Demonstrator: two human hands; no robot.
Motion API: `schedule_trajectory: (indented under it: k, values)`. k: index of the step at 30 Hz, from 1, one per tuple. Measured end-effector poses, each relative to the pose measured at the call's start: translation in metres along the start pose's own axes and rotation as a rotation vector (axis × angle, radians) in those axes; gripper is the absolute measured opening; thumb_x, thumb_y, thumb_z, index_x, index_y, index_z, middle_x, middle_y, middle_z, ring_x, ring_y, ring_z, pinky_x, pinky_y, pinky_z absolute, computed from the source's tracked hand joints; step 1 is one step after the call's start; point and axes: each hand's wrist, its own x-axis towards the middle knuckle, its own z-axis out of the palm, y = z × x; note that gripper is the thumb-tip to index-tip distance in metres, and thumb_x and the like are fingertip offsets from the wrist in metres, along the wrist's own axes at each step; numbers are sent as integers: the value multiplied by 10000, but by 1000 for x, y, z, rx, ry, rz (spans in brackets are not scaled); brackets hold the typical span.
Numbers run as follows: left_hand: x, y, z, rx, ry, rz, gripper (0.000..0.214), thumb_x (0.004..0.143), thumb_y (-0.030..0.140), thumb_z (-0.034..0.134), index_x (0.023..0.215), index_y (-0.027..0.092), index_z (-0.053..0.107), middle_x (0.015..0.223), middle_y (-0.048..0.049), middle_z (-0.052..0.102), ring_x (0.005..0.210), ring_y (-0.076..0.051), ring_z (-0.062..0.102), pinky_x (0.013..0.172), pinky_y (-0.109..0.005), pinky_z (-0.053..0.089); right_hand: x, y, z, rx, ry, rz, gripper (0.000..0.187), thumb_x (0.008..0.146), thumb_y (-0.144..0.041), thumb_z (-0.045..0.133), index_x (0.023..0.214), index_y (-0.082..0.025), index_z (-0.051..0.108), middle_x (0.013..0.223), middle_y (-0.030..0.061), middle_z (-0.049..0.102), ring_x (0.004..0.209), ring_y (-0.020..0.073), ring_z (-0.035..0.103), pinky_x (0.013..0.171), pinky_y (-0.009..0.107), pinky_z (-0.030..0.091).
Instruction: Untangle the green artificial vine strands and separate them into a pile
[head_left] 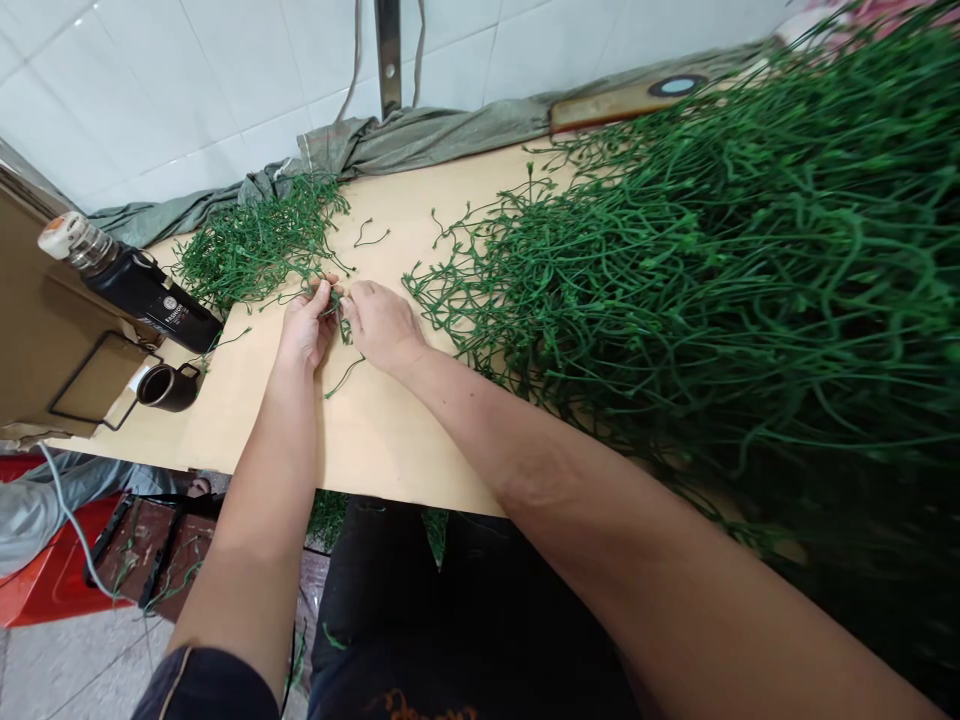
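My left hand (306,325) and my right hand (381,322) meet over the middle of a pale wooden table (375,440). Both pinch a thin green plastic stem (334,303) between their fingertips, and part of it trails down toward me. A small heap of the same green stems (255,245) lies just beyond my left hand. A very large tangled pile of green stems (720,270) fills the right side of the table, close to my right forearm.
A black bottle (142,290) with a white cap lies at the table's left edge, beside a dark cup (166,387) and a wire frame (90,385). Grey cloth (405,140) runs along the tiled wall. Red crates (52,570) sit on the floor left.
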Motion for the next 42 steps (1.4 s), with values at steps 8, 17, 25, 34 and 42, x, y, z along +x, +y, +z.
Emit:
schedule_trajectory:
  k: [8,17,25,34,42]
  values:
    - [-2,4,-2,89,-42,-80,305,809,415,570,972,177,666,734,-17,677,716,-100,644,719,-200,495,1,4,4,67,-74,6,340,923,-279,259,1037,-131,544,1065,131,620,909,218,574,753,307,387]
    - [-6,4,-2,139,-157,-80,171,801,303,603,865,153,654,744,1,660,638,-50,596,604,-146,453,6,9,6,136,55,135,272,914,-207,293,1037,-116,517,1048,142,618,931,222,562,778,318,394]
    - [0,0,1,70,-69,-29,149,821,251,583,719,143,584,578,34,561,491,-26,513,518,-142,410,2,7,2,81,-1,92,395,950,-338,203,1031,-146,539,971,107,667,875,214,612,716,283,393]
    - [0,-2,9,-7,106,69,236,826,92,534,593,120,511,490,59,473,425,-11,411,465,-138,311,-6,-15,2,-129,-157,-41,402,932,-263,217,1064,-119,569,1038,170,660,918,262,649,716,318,431]
    - [0,-9,14,126,141,59,242,820,81,521,580,106,541,484,53,460,429,-27,382,493,-163,293,-14,-11,-9,-253,-196,-53,393,920,-248,237,1041,-110,585,1000,179,669,910,263,652,676,301,405]
